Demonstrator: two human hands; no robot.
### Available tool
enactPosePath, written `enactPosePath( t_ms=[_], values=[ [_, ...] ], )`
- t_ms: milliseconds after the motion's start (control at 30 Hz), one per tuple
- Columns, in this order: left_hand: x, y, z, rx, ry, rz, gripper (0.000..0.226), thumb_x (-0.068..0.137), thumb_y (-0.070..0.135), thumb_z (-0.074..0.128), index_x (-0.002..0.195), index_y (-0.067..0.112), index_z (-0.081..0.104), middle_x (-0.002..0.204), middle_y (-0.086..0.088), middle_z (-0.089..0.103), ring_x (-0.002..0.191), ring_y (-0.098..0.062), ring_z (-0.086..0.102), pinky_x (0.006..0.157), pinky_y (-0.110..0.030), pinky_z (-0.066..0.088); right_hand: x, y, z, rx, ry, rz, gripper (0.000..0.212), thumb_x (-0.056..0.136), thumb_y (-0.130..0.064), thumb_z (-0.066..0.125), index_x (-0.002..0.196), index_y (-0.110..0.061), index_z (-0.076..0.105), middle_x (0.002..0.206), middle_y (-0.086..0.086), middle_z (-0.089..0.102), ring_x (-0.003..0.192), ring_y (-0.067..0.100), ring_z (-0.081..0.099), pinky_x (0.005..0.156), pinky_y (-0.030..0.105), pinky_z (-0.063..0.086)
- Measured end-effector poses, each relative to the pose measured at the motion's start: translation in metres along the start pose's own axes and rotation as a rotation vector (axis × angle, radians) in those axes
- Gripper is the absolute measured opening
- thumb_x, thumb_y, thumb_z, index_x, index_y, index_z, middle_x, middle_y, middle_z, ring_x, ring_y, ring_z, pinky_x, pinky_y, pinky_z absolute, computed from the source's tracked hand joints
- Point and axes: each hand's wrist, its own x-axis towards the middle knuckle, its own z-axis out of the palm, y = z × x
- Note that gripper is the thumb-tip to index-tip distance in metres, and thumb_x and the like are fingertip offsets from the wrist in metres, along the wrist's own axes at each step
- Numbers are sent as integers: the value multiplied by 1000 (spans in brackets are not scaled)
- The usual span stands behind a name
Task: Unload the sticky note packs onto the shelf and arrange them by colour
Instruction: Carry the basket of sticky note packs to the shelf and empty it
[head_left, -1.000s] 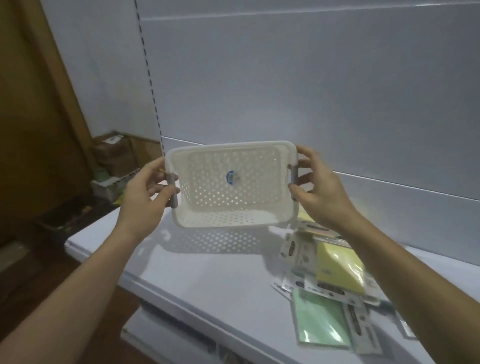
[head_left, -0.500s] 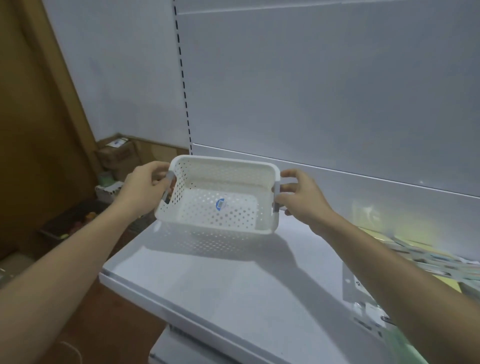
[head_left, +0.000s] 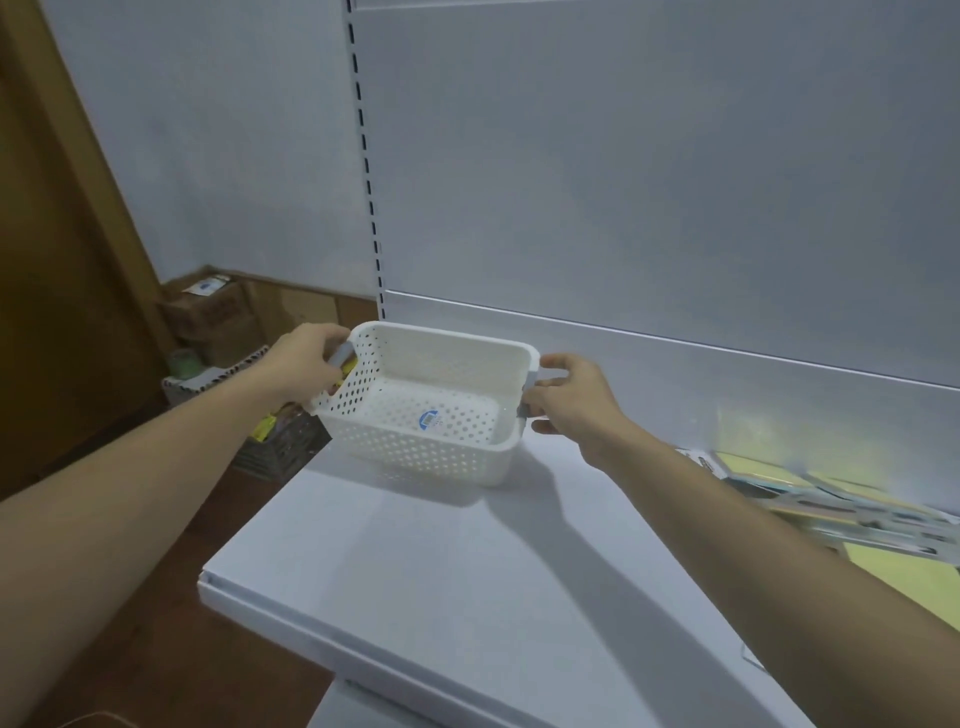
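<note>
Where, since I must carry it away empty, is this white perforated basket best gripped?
By the two grey handles at its short ends, one hand from each side. The basket is upright, and those handles jut out beyond the rim, clear of the perforated walls.

The basket (head_left: 415, 452), tipped with its opening toward the camera a second ago, is now level between the left grip (head_left: 306, 364) and right grip (head_left: 571, 402), lowered to the shelf (head_left: 467, 571); contact is unclear.
</note>
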Motion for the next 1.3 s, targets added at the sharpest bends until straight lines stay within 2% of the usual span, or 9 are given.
enactPosePath(
  t_ms=[100, 233, 400, 600, 767, 867, 967, 1133, 1300],
  values=[
    [2, -5, -1, 51, 1, 17, 51, 94, 5, 64, 142, 20, 55, 136, -7, 64, 99, -18, 59, 82, -38, 55, 4, 1, 8, -8, 3, 14, 55, 86, 3, 64, 136, -15, 50, 95, 12, 73, 83, 24, 73, 61, 29, 54],
    [1, -9, 0, 21, 60, 57, 37, 101, 25, 59, 137, 15, 60, 135, -7, 65, 118, -27, 62, 97, -44, 53, 10, -2, 14, 50, 52, 49, 52, 86, 5, 63, 133, -14, 52, 101, 17, 71, 76, 21, 71, 56, 25, 55],
    [-2, -18, 5, -48, 21, 39, 48, 95, 17, 61, 142, 21, 55, 142, -4, 59, 126, -26, 56, 90, -35, 48, 18, 1, 22, 59, 82, 65, 51, 87, 6, 62, 134, -12, 54, 107, 22, 70, 73, 21, 70, 59, 27, 55],
    [-10, -24, 8, -95, 21, 75, 49, 94, 15, 63, 143, 18, 55, 145, -3, 57, 133, -25, 52, 106, -42, 46, 20, 3, 24, 39, 63, 70, 48, 87, 0, 63, 132, -15, 55, 111, 19, 70, 84, 23, 69, 62, 29, 55],
    [-29, -32, -7, -80, 110, -10, 37, 95, 20, 65, 132, 22, 62, 125, -3, 65, 95, -19, 65, 68, -31, 55, 22, -8, 27, -146, -84, 9, 57, 83, 1, 57, 135, -22, 54, 119, 6, 63, 77, 18, 56, 57, 25, 44],
    [-51, -38, -20, -58, 145, -61, 41, 92, 20, 68, 132, 22, 59, 105, 4, 65, 87, -20, 67, 67, -37, 59, 31, -15, 35, -182, -177, -40, 61, 84, 13, 52, 137, -18, 54, 127, 9, 61, 93, 26, 60, 67, 32, 48],
    [-73, -44, -30, -239, 89, -134, 54, 89, 13, 73, 135, 22, 46, 105, -2, 67, 77, -27, 74, 68, -44, 64, 46, -25, 43, -275, -174, -129, 63, 85, 18, 59, 140, -13, 53, 132, 14, 64, 114, 31, 63, 81, 37, 53],
    [-109, -46, -32, -843, -156, -425, 43, 88, 4, 74, 126, 7, 54, 95, -18, 78, 82, -33, 78, 56, -36, 63, 57, -45, 65, -754, -61, -433, 38, 85, 5, 62, 116, -14, 71, 116, 10, 73, 109, 30, 66, 81, 26, 47],
    [-128, -46, -25, -1005, -112, -437, 31, 90, 5, 70, 119, 9, 59, 97, -17, 78, 87, -32, 77, 62, -32, 64, 67, -50, 87, -847, -64, -513, 42, 82, 9, 51, 107, -13, 76, 111, 10, 74, 107, 31, 66, 85, 29, 49]
  ],
)
